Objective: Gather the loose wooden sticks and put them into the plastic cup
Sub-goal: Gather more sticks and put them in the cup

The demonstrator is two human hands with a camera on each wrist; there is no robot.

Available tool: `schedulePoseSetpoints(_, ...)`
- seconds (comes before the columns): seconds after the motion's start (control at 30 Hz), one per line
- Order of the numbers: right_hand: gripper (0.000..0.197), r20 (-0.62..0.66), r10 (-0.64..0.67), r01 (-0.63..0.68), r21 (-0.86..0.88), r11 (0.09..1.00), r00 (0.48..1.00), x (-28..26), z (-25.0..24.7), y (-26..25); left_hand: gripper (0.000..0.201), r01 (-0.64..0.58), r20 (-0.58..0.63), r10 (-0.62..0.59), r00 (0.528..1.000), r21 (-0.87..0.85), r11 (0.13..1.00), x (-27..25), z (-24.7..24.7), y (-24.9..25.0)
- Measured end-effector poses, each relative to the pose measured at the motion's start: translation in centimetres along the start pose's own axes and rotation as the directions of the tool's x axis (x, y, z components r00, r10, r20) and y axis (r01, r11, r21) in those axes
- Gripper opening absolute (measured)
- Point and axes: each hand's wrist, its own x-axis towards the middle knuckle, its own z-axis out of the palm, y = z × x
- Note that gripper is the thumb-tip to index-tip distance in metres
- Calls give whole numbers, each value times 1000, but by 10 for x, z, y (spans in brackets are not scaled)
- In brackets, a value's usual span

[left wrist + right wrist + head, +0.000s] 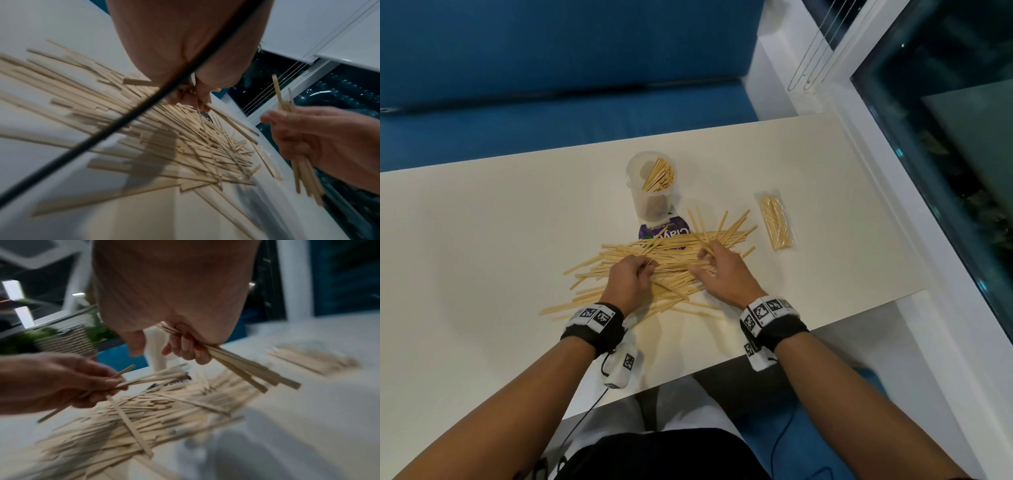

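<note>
Left hand (628,279): fingers curled, pinching a few sticks. Right hand (717,270): gripping a small bundle of sticks. Loose wooden sticks (654,267): heaped on the surface (482,240) beneath both hands. Plastic cup (650,186): beyond the hands, upright, some sticks inside.

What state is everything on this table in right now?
Clear plastic cup: upright, partly filled with sticks.
Loose wooden sticks: scattered in a pile on the table.
Clear-wrapped stick packet: lying flat, apart from the pile.
Left hand: pinches a few sticks.
Right hand: grips a small bundle.
</note>
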Motion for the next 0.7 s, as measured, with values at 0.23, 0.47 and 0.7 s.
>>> schedulePoseSetpoints(0.23,91,166,-312,345,-614,709,936,19,15,-23,16,7,105,0,994,-60,998,4,-6,25)
schedulePoseSetpoints(0.47,29,171,-239,293,-465,836,956,18,28,-21,22,264,169,-211,963,-428,865,8,-5,23)
schedulePoseSetpoints(0.7,12,183,-139,212,-477,853,973,19,13,-8,21,304,144,-269,952,-499,812,10,-10,16)
